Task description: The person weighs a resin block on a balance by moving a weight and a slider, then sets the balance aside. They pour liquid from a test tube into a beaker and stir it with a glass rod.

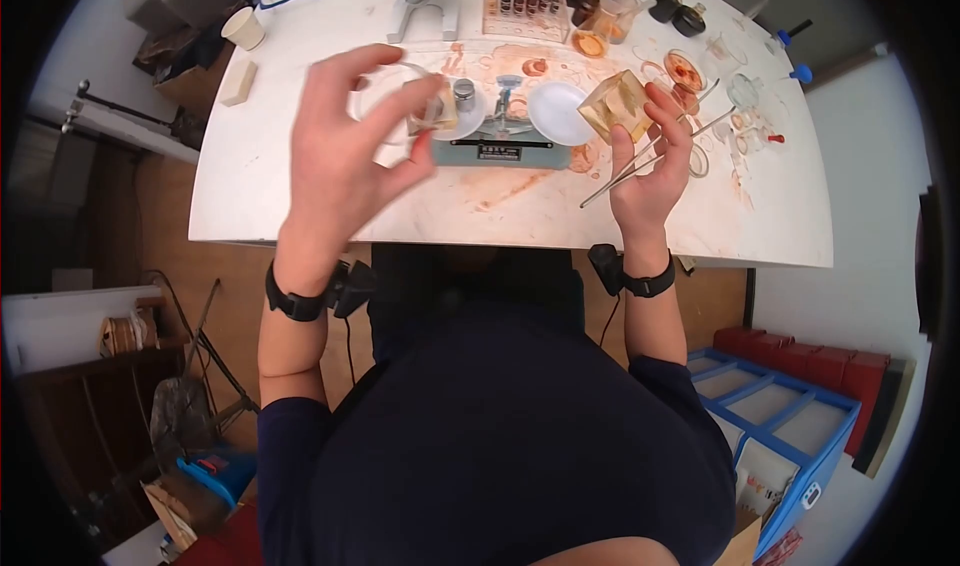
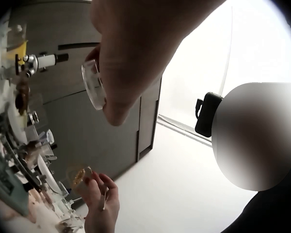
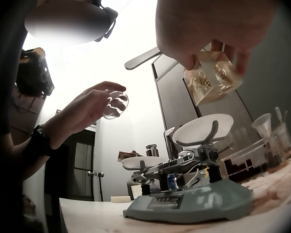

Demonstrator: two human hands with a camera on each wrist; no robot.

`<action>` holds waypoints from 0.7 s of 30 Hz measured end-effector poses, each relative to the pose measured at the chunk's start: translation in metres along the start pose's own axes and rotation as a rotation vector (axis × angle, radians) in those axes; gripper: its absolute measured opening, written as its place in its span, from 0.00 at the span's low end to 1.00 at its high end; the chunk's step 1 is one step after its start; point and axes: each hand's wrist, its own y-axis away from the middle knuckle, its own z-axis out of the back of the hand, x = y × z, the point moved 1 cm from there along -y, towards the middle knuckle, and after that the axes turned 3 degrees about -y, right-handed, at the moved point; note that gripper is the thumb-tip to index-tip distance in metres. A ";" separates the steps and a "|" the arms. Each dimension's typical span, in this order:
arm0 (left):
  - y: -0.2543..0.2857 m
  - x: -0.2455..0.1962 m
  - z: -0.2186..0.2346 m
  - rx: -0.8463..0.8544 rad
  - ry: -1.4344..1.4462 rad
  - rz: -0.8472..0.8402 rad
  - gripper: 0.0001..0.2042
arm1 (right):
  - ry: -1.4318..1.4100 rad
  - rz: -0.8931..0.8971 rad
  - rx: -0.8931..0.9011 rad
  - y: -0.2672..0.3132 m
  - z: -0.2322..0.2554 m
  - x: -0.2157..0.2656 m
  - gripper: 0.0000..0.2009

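Between the pinching thumb and fingers of the left hand [image 1: 338,146], a clear round dish [image 2: 93,86] looks light, stiff and breakable, best held by its rim, while the right hand [image 1: 655,174] grips an amber-tinted cube [image 3: 209,80], likely heavier, best taken across opposite faces.

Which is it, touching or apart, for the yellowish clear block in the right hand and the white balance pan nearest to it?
Apart. The right wrist view shows the block above the pan, with grey background between them.
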 end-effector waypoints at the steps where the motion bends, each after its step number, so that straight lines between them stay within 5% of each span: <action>1: 0.008 0.019 0.004 -0.015 -0.084 0.041 0.24 | -0.020 -0.005 0.004 0.000 -0.004 -0.001 0.19; 5: 0.047 0.111 0.000 0.082 -0.255 0.345 0.19 | -0.043 -0.014 0.037 0.000 -0.013 -0.003 0.20; 11: 0.088 0.258 -0.034 0.298 -0.306 0.558 0.23 | 0.020 -0.017 0.065 -0.002 -0.020 -0.005 0.20; 21: 0.083 0.354 -0.094 0.391 -0.331 0.501 0.25 | 0.041 -0.021 0.097 -0.004 -0.018 -0.005 0.21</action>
